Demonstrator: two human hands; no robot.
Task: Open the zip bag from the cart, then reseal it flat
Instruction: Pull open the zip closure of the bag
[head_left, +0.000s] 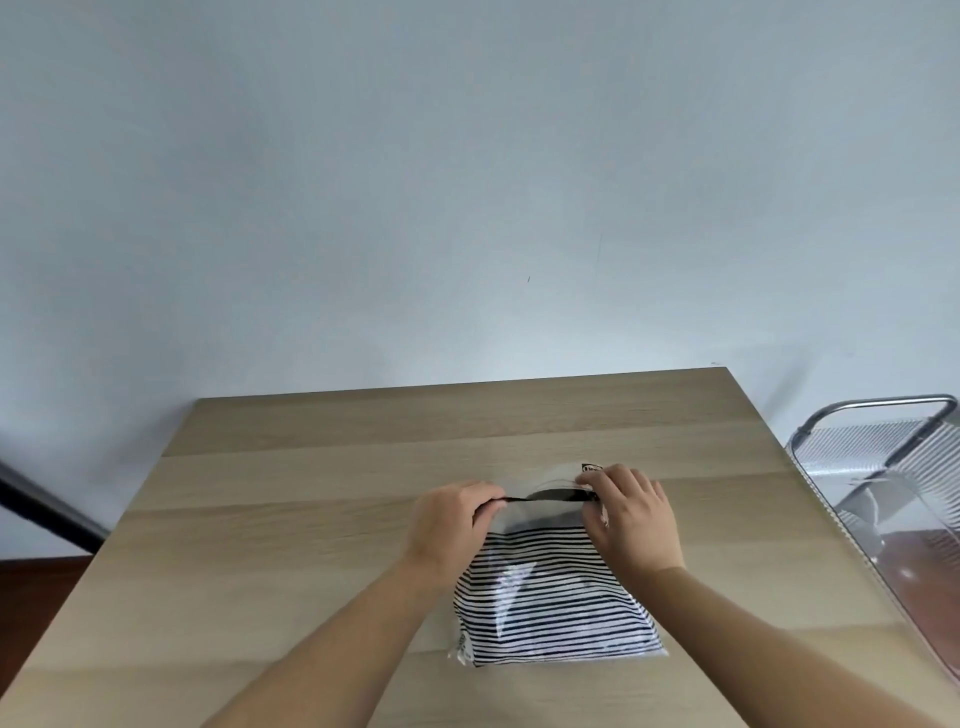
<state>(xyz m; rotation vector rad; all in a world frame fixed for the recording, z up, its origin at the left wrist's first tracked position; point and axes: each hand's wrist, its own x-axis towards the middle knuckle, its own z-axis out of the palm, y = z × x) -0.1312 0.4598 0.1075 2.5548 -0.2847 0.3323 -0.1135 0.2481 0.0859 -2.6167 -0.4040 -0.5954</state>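
A clear zip bag (556, 597) with black and white stripes lies on the wooden table (291, 519), its mouth pointing away from me. My left hand (449, 522) pinches the left end of the black zip strip. At the right end of the strip, my right hand (631, 512) pinches the bag's top edge. Between the hands the mouth gapes open, with the far lip arched upward. Something pale shows inside the bag through the stripes.
A metal mesh cart (883, 467) stands at the table's right side, with a clear plastic sheet or box on it. A dark bar (47, 514) slants across the far left. The pale wall rises behind the table.
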